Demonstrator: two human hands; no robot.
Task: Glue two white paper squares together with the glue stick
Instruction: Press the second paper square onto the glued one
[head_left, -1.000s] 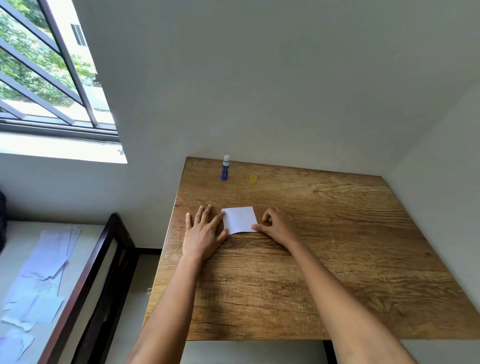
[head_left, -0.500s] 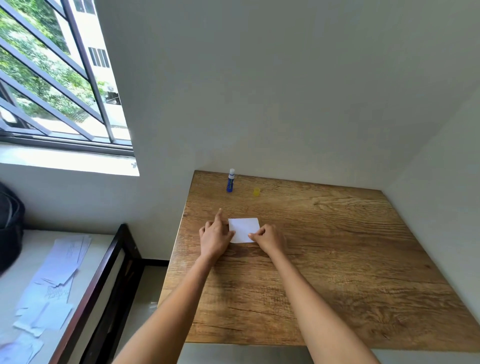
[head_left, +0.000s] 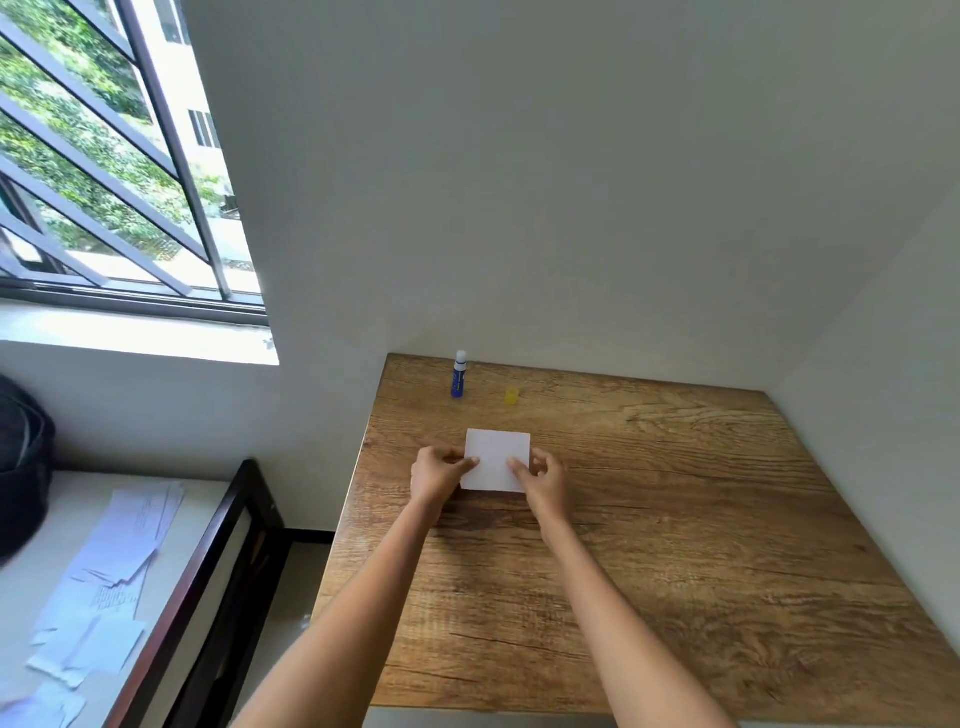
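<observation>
A white paper square (head_left: 497, 453) lies on the wooden table (head_left: 675, 519); I cannot tell if a second square is under it. My left hand (head_left: 436, 474) pinches its left edge with curled fingers. My right hand (head_left: 543, 480) presses fingertips on its lower right part. The blue glue stick (head_left: 458, 375) stands upright with its white tip bare near the table's far edge, well beyond both hands. Its yellow cap (head_left: 512, 396) sits on the table to the right of it.
White walls close the table's far and right sides. A window (head_left: 104, 171) with bars is at the upper left. Left of the table stands a dark-framed bed (head_left: 218, 566) with loose papers (head_left: 114, 571) and a black bag (head_left: 21, 467).
The head camera has tilted up, so the table sits lower in view. My left hand went from flat beside the paper to curled on its left edge. My right hand moved onto the paper.
</observation>
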